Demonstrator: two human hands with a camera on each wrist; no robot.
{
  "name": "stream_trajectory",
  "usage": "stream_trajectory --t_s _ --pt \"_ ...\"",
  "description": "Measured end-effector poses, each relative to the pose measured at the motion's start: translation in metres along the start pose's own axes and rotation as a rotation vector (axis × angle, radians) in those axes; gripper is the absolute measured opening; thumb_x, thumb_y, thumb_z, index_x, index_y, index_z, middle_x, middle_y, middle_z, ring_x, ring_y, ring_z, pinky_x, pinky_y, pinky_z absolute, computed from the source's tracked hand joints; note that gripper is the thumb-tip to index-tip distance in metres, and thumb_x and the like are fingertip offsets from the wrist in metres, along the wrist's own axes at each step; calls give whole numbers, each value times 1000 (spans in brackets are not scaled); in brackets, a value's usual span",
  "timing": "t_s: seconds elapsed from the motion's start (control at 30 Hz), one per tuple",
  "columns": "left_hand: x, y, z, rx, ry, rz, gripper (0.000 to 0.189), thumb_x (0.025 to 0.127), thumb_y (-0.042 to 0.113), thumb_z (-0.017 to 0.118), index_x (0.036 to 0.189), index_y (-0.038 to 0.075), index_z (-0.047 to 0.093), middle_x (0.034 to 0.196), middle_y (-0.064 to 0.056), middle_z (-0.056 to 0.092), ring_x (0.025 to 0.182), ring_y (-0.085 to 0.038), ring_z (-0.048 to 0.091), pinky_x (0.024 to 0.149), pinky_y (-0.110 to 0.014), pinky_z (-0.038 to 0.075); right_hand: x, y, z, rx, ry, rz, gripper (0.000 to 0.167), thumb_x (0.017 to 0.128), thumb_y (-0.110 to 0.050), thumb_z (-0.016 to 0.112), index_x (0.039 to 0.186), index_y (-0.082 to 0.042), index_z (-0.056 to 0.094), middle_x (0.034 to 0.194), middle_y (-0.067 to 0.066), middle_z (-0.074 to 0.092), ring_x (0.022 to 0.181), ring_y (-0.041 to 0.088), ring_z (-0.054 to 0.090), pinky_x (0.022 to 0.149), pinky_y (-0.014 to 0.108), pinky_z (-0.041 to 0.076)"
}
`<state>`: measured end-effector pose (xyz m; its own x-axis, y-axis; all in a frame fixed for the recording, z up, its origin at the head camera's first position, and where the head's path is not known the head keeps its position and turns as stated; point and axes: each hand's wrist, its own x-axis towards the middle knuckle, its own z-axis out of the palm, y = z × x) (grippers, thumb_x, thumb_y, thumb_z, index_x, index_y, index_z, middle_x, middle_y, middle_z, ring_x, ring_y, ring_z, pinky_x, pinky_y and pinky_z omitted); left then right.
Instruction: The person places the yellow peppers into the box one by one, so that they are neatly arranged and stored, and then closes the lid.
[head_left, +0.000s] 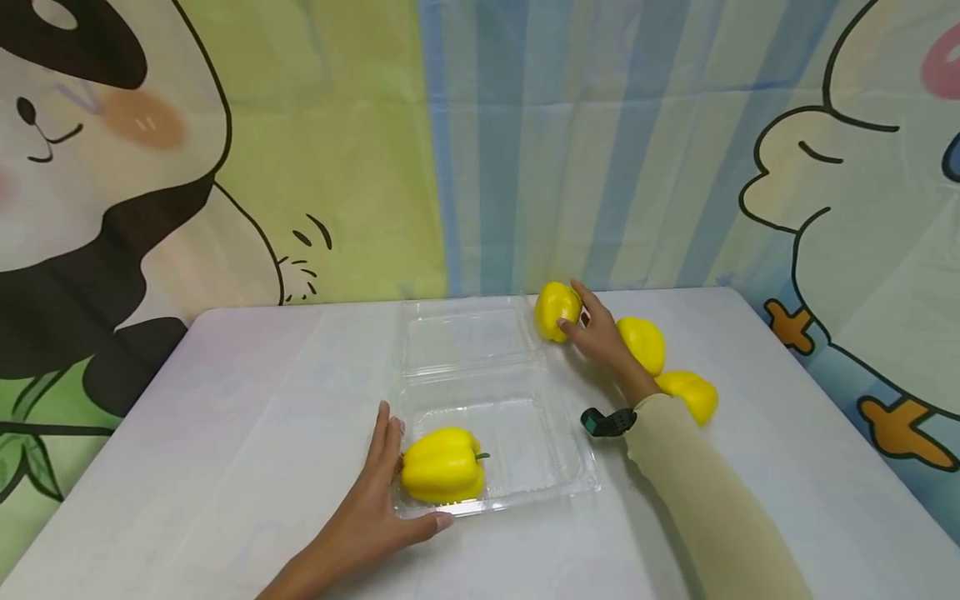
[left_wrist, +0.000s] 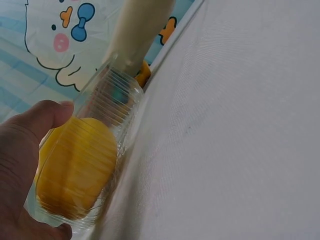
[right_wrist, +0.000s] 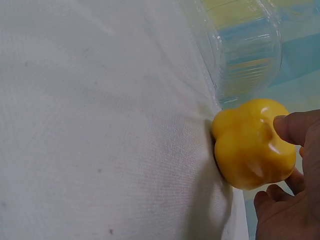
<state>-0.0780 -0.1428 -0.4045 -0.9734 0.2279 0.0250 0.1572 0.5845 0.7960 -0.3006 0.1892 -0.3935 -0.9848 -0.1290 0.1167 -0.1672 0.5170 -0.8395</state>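
Observation:
A clear plastic clamshell container (head_left: 525, 446) lies with its lid (head_left: 468, 337) folded back. One yellow bell pepper (head_left: 441, 467) lies on its side in the tray's near left corner, its green stem pointing right. My left hand (head_left: 372, 508) spans that corner, fingers straight along the left side and thumb at the front edge; in the left wrist view the thumb touches the clear wall (left_wrist: 112, 92). Beside the lid's right edge, my right hand (head_left: 602, 333) holds another yellow bell pepper (head_left: 557, 311) between thumb and fingers. In the right wrist view this pepper (right_wrist: 252, 145) is at the table surface.
Two more yellow bell peppers (head_left: 642, 345) lie right of the container, partly behind my right forearm. A white cloth covers the table (head_left: 247, 433). A cartoon-printed curtain (head_left: 360, 150) hangs behind its back edge. A dark device (head_left: 609, 422) is strapped to my right wrist.

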Motion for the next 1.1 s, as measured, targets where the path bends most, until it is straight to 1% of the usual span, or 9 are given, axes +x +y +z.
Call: stream_trajectory --t_s 0.17,0.27,0.37,0.53,0.7,0.77,0.9,1.0,1.1 --pt "0 1 0 9 -1 -12 131 68 60 81 157 11 -1 159 11 -20 145 -33 13 107 -60 21 -4 0 -1 -31 3 -35 64 99 -11 54 154 -2 23 157 16 20 143 30 23 113 44 24" --pt "0 1 0 9 -2 -23 130 68 59 82 157 12 -2 159 11 -20 144 -33 15 107 -60 21 -4 -1 -1 -54 15 -37 61 100 -12 52 153 0 23 154 20 21 141 32 26 112 45 26" --pt "0 1 0 10 -1 -21 130 68 58 82 157 12 -1 159 11 -20 144 -32 16 107 -60 21 -5 -1 -2 -65 33 -28 60 100 -10 51 153 0 24 152 22 24 139 34 28 112 47 27" --pt "0 0 0 16 5 -14 129 69 58 82 157 8 1 159 11 -21 144 -33 15 107 -60 22 -5 -3 -2 -61 65 14 62 99 -11 52 153 2 22 147 24 25 136 35 32 110 47 31" --pt "0 -1 1 18 9 -7 129 69 58 82 156 8 1 159 10 -20 144 -33 16 107 -60 22 -5 -5 -3 -71 89 50 65 98 -14 56 151 4 25 143 28 25 131 39 34 107 48 35" --pt "0 0 1 17 9 -7 129 69 58 82 157 8 1 159 9 -20 144 -34 18 107 -60 22 -5 -5 -4 -66 97 69 65 96 -16 58 150 4 28 145 27 24 131 41 33 107 49 34" --pt "0 0 1 17 7 -14 129 69 57 82 157 9 1 159 9 -20 143 -33 20 107 -60 22 -5 -3 -5 8 94 144 65 96 -21 60 150 -2 29 155 20 20 139 40 27 110 50 29" --pt "0 1 1 24 5 -21 129 69 58 82 157 7 2 159 10 -20 143 -33 19 107 -59 23 -5 -4 -5 60 86 194 65 98 -28 57 150 -5 26 158 15 19 142 37 24 112 49 26" --pt "0 1 1 30 4 -29 129 69 59 81 156 7 2 159 11 -21 144 -33 15 107 -59 23 -6 -4 -5 81 91 210 60 101 -34 52 149 -5 29 156 14 25 141 34 27 112 47 28"
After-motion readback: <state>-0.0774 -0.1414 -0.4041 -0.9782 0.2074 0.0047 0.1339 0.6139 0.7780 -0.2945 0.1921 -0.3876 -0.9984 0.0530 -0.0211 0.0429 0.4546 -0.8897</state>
